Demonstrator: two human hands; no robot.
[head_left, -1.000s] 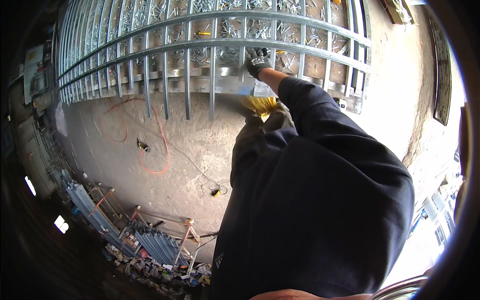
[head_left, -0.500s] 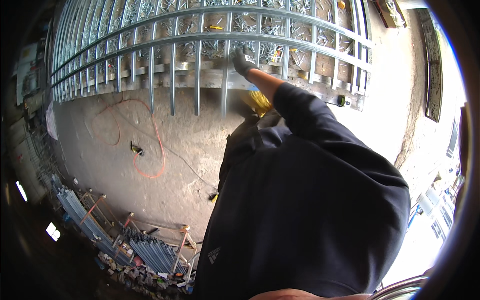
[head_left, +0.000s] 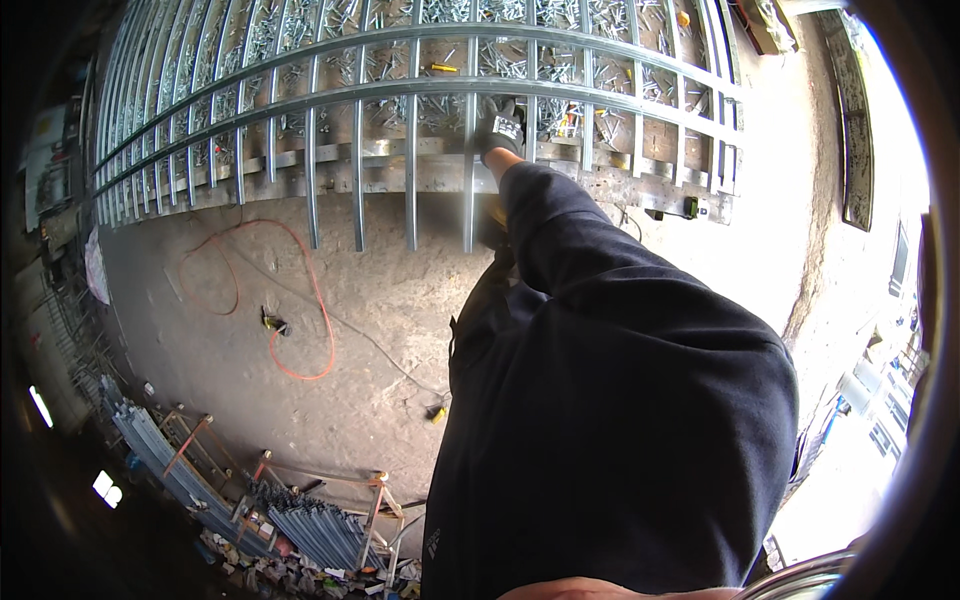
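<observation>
My right hand, in a dark grey work glove with a pale patch on the back, reaches forward among the galvanized metal bars. It is beside one upright bar and just below the nearer long cross rail. Its fingers are dark and blurred between the bars, so their grip does not show. Loose screws or bolts lie scattered under the frame around that hand. A small yellow object rests among them. My left hand is out of sight.
An orange hose loops over the floor to a small tool, and a dark cable runs beside it. Racks of metal profiles stand at lower left. A perforated metal beam edges the table. A small dark green device sits at its right end.
My right hand has shifted slightly right and nearer to me, and the forearm is more upright. The yellow thing below the arm is now mostly covered. The whole view has shifted slightly.
</observation>
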